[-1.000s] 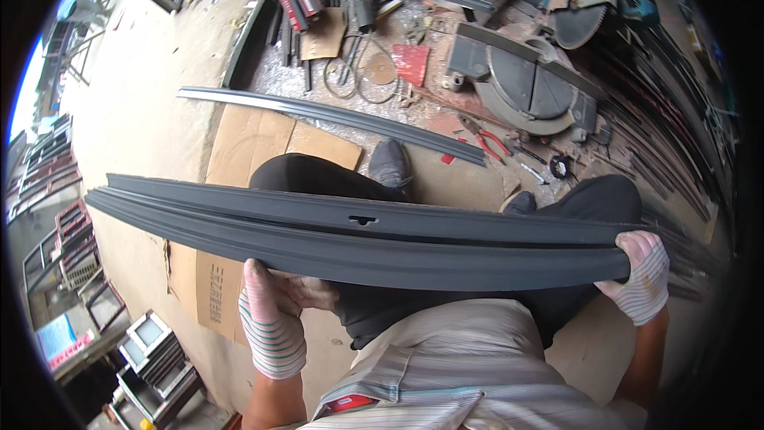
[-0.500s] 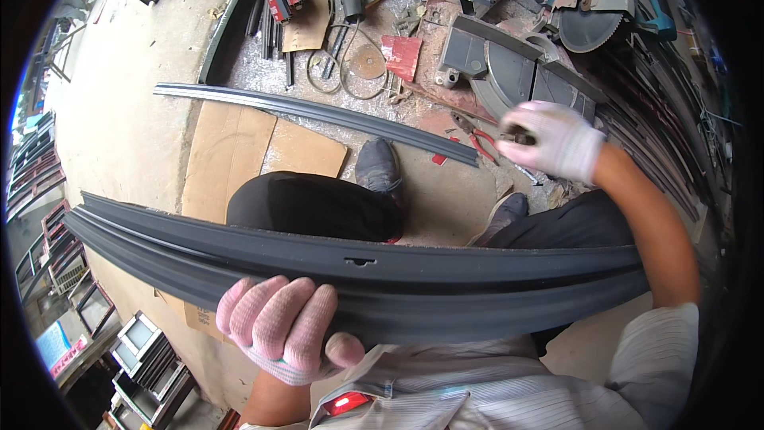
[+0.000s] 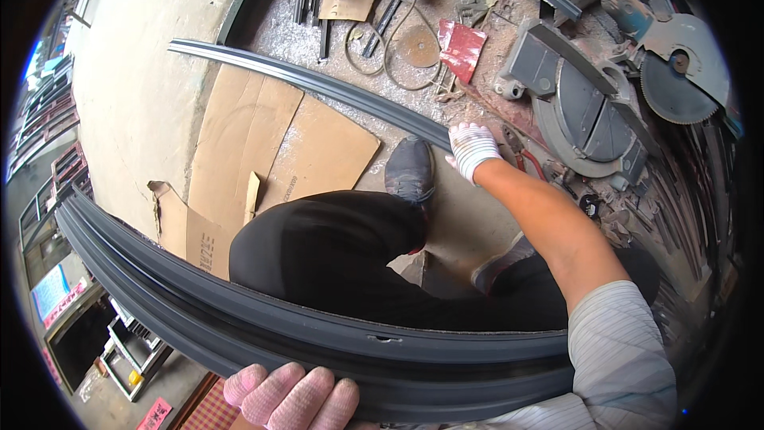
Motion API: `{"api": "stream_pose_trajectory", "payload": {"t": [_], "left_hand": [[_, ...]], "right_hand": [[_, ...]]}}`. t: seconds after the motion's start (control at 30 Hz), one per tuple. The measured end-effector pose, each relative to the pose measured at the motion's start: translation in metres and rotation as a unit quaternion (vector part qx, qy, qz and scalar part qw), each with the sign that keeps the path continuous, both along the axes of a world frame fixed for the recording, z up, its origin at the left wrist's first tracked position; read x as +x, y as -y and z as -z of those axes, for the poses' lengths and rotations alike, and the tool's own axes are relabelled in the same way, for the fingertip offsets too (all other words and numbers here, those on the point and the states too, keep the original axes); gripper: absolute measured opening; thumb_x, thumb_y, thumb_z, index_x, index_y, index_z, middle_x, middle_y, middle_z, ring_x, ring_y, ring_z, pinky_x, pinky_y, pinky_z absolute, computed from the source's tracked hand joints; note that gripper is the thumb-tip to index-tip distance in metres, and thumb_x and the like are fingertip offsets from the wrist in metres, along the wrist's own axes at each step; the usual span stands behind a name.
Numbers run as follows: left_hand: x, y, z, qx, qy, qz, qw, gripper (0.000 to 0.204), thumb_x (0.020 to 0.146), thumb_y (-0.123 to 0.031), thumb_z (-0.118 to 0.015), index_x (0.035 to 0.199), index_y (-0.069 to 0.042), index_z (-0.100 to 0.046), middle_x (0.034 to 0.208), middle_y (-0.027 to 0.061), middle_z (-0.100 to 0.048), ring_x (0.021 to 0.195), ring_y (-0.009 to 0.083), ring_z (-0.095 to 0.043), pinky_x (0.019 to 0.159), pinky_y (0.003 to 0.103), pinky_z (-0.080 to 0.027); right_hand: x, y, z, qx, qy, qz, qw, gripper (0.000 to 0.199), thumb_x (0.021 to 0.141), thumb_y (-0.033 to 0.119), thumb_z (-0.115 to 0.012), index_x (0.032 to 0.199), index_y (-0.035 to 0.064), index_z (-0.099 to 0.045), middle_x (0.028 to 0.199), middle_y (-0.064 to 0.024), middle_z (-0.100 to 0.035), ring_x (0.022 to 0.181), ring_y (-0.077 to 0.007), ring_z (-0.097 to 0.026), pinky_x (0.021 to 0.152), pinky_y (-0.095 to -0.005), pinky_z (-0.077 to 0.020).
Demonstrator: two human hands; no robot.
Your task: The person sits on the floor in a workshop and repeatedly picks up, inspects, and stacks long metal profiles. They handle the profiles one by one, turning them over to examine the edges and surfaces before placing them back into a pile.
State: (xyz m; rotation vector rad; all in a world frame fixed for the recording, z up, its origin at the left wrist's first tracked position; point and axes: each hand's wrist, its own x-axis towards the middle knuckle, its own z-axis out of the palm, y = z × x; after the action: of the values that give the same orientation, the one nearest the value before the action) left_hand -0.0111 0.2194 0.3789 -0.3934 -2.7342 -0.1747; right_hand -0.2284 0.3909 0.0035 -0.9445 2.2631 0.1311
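My left hand (image 3: 294,400), in a pinkish knit work glove, is closed over the near edge of a long dark grey metal profile (image 3: 382,354). This grooved profile lies across my lap and has a small slot in its upper face. Down on the floor, my gloved right hand (image 3: 473,148) is closed around the right end of a second grey profile (image 3: 318,91). Its fingers curl over the far side, and the palm is hidden. Red-handled pliers (image 3: 521,153) lie just right of that hand.
Flattened cardboard (image 3: 247,139) lies under the second profile. At the right stands a mitre saw (image 3: 589,119) with a bare toothed blade (image 3: 676,87). A red scrap sheet (image 3: 461,49) and looped cable (image 3: 387,56) lie beyond. Strips are heaped along the right side.
My right hand has moved left from beside the pliers to the end of the floor profile and closed on it. The lap profile sits lower in view, still in my left hand.
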Motion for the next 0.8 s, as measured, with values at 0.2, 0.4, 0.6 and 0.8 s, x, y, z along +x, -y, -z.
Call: {"api": "stream_pose_trajectory", "payload": {"t": [0.2, 0.4, 0.6, 0.8], "left_hand": [[-0.015, -0.006, 0.016, 0.009, -0.08, -0.055, 0.995, 0.05, 0.106, -0.047, -0.033, 0.098, -0.016, -0.071, 0.093, 0.0032, -0.068, 0.086, 0.021, -0.061, 0.086, 0.041, -0.047], [-0.011, -0.008, 0.004, 0.007, -0.028, -0.057, 0.998, 0.048, 0.103, -0.053, -0.042, 0.102, -0.014, -0.07, 0.095, 0.0051, -0.066, 0.087, 0.0234, -0.061, 0.086, 0.045, -0.048], [-0.025, -0.031, 0.028, 0.049, -0.163, -0.118, 0.978, 0.041, 0.1, -0.045, -0.038, 0.082, -0.019, -0.063, 0.081, 0.0014, -0.058, 0.078, 0.0193, -0.056, 0.079, 0.042, -0.046], [-0.019, -0.014, 0.002, 0.054, -0.071, -0.023, 0.996, 0.039, 0.105, -0.046, -0.05, 0.09, -0.017, -0.072, 0.086, 0.0004, -0.066, 0.076, 0.016, -0.062, 0.062, 0.031, -0.05]], "right_hand": [[-0.003, 0.003, 0.019, -0.006, -0.007, 0.004, 1.0, 0.047, 0.091, 0.033, -0.074, 0.127, 0.0065, -0.061, 0.123, -0.0158, -0.068, 0.116, -0.0293, -0.068, 0.097, -0.0442, -0.0536], [-0.015, 0.001, 0.015, -0.031, 0.09, 0.128, 0.987, 0.043, 0.095, 0.026, -0.068, 0.13, 0.0026, -0.06, 0.129, -0.0225, -0.068, 0.117, -0.0381, -0.068, 0.101, -0.0491, -0.0534], [-0.045, -0.015, -0.049, -0.177, 0.203, 0.145, 0.952, 0.049, 0.1, 0.039, -0.064, 0.129, -0.0001, -0.06, 0.098, -0.0213, -0.073, 0.088, -0.0322, -0.074, 0.08, -0.0462, -0.0594], [-0.066, -0.053, -0.155, -0.143, 0.279, 0.222, 0.923, 0.04, 0.102, 0.04, -0.063, 0.111, 0.0008, -0.062, 0.072, -0.0086, -0.067, 0.055, -0.0189, -0.064, 0.053, -0.038, -0.0563]]}}
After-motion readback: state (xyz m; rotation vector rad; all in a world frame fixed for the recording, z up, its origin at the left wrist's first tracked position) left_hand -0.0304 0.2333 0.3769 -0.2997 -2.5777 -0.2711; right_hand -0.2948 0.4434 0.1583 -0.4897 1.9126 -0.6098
